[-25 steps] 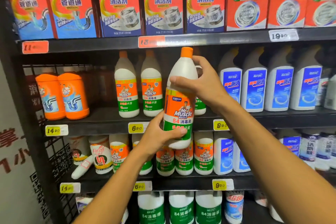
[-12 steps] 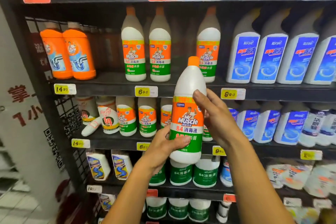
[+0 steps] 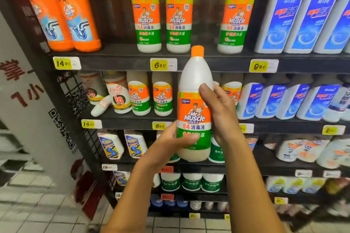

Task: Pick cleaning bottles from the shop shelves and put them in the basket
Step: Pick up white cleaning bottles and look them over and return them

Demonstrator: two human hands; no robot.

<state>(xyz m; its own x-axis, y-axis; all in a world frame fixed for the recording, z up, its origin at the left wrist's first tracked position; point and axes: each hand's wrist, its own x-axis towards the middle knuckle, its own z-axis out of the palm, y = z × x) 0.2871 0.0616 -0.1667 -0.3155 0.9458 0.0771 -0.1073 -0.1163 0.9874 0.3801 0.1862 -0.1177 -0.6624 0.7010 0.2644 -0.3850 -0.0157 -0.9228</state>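
- yellow price tags (image 3: 163,64) clipped along black shelf edges, reading 14.90, 6.80, 9.80
- red tags (image 3: 167,196) on lower shelf edges, text blurred
- black wire grid panel (image 3: 79,98) on the left end of the rack
- white wall (image 3: 22,89) at left with red characters and a QR code (image 3: 62,128)
- pale tiled floor (image 3: 34,210) at lower left, blurred
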